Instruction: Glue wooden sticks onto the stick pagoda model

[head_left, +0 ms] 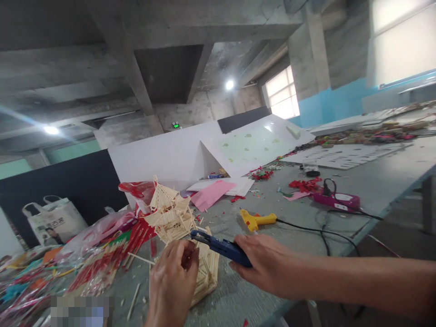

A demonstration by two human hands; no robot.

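Observation:
A tiered pagoda-like model of thin pale wooden sticks [173, 218] stands on the grey table [238, 290]. My right hand [260, 261] is wrapped round the handle of a dark blue cutting tool [221, 246], whose tip reaches over the model's lower part. Close to that tip is my left hand [175, 274], its fingers bent together in front of the model; what they hold, if anything, is hidden. A thin stick [141, 259] sticks out to the left of my left hand. Beyond my right hand lies a yellow glue gun [257, 220].
Bundled red-wrapped sticks [98, 268] and plastic bags lie at the left, near a white tote bag [56, 221]. A purple power strip [335, 200] with black cables sits at the right. Pink paper [213, 194] and red scraps [305, 185] lie farther back.

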